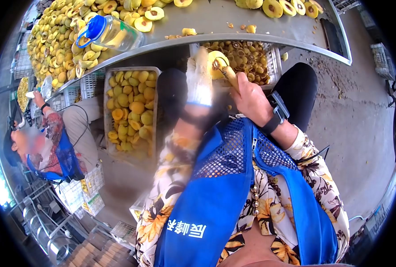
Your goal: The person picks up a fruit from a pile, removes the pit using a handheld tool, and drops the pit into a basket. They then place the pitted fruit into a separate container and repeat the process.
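Note:
My left hand (200,82), in a white glove, grips a yellow peach half (221,58) with its cut face showing a brown pit hollow. Bare and closed, my right hand (254,101) holds a pitting tool (230,79) by its wooden handle. The tool's tip meets the middle of the cut face; its exact shape is hidden. Below both hands, between my knees, a white crate (274,62) contains many brown pits and scraps.
A metal table (216,20) with a raised rim (171,43) bears heaped peach halves (58,42) and a blue-lidded bottle (118,34). Left of my knees stands a crate (155,129) of peach halves. A co-worker (51,147) sits further left.

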Demonstrator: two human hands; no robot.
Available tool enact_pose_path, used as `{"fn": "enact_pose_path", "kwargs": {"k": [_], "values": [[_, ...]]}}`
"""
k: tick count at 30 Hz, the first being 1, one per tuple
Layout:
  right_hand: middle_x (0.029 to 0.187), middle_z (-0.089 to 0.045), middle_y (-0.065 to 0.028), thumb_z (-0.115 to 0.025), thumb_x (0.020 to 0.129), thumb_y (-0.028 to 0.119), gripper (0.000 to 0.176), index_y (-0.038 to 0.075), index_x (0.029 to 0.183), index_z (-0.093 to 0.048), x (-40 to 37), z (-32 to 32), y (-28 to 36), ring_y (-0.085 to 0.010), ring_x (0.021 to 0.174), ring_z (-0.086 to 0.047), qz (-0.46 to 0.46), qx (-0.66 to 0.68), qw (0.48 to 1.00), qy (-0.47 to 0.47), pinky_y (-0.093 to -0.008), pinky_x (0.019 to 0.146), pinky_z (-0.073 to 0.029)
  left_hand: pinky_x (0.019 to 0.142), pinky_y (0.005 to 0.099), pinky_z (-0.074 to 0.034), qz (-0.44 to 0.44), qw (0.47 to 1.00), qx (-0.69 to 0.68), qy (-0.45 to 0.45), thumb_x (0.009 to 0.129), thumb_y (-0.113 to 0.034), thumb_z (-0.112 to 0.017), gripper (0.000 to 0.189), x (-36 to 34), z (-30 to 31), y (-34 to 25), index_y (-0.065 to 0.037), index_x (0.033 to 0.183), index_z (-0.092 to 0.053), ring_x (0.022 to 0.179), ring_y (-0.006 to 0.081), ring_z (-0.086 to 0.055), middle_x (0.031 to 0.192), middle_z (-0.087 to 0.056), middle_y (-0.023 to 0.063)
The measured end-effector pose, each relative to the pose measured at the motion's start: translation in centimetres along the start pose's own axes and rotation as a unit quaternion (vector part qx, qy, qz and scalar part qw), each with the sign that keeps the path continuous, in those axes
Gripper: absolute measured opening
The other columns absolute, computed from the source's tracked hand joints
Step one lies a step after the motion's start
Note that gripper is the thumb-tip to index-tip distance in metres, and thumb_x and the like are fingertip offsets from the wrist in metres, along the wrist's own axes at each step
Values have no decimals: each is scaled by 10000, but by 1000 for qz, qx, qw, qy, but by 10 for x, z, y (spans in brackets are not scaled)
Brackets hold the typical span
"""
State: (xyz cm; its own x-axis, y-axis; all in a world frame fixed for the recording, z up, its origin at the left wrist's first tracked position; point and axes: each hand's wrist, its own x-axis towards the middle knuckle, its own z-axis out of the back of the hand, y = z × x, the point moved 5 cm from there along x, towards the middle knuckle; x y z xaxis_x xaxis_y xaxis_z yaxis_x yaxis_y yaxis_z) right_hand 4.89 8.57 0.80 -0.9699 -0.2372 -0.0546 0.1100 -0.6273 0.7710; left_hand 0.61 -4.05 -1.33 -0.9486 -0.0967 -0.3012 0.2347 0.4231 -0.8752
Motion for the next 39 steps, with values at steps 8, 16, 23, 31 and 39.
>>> {"fn": "enact_pose_path", "kwargs": {"k": [8,16,23,31,39], "values": [[635,-532,-277,-506,814,75,198,-31,874,-350,-6,-27,-18,-459,656,-538,-71,-16,996,43,-515,562,-401,701,257,-490,-112,993,44,-11,959,-405,-374,475,-7,-5,-3,11,993,-601,802,136,-585,940,-619,79],[648,-533,-289,-515,770,57,220,-46,871,-348,-6,-21,-2,-460,678,-541,1,-24,996,90,-510,595,-419,596,219,-465,78,982,145,92,942,-401,-389,494,22,5,2,19,866,-637,608,134,-583,725,-623,66],[644,-539,-258,-530,775,76,215,-8,906,-382,13,-21,-4,-437,647,-552,35,-29,995,91,-496,563,-428,473,211,-429,95,982,141,81,873,-292,-589,317,29,9,-9,9,788,-643,531,106,-555,663,-602,63],[575,-545,-189,-514,812,140,200,-32,880,-438,9,-33,7,-278,455,-574,-140,186,964,126,-377,431,-450,499,221,-411,-6,996,26,87,864,-133,-608,214,24,15,4,57,959,-581,544,96,-498,689,-563,59],[574,-525,-86,-519,816,141,165,12,897,-456,10,-31,6,-144,404,-518,-141,243,949,144,-273,343,-386,563,259,-477,-20,1000,-4,-16,872,-256,-594,271,21,18,6,7,935,-579,600,174,-577,747,-613,96]]}}
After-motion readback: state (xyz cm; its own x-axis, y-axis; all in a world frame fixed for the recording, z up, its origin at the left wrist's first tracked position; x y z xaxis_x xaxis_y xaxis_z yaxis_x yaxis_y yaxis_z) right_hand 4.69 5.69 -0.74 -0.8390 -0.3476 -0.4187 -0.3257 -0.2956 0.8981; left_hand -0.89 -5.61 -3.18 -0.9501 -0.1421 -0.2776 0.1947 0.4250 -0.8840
